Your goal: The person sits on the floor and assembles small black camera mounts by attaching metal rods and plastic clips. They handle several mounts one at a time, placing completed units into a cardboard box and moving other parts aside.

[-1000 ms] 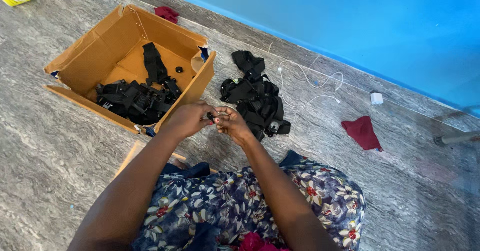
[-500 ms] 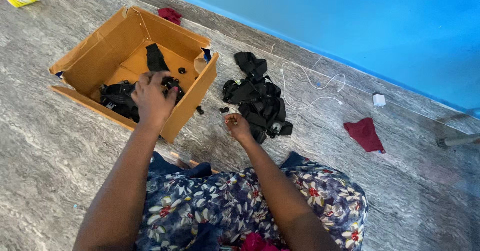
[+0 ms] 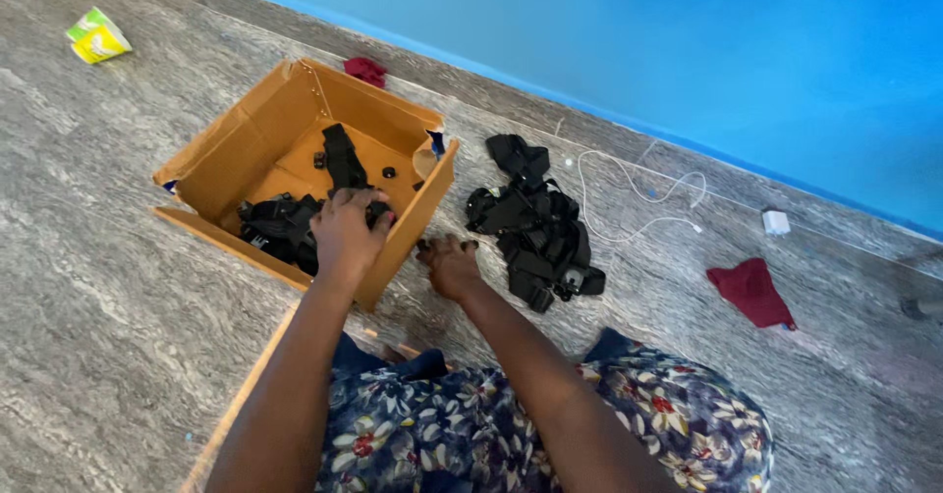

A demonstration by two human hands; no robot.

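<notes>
The left hand reaches over the near wall of the open brown cardboard box and is curled around a small black strap piece, its fingers closed on it just inside the box. The right hand rests on the floor just outside the box's right-hand corner, palm down with fingers bent; whether it grips anything small cannot be told from the head view. The two hands are apart, with the box wall between them. Under and beside the left hand, a tangle of black straps and buckles lies in the near part of the box, and one long black strap runs up toward the far wall, with a few loose black bits near it. To the right of the right hand a second heap of black straps lies on the grey marbled floor, near a thin white cable that loops toward a small white plug. A dark red cloth lies farther right, another red scrap behind the box, and crumpled yellow-green wrappers at the far left. A blue wall runs along the floor's edge, and a floral dress covers the person's lap.
</notes>
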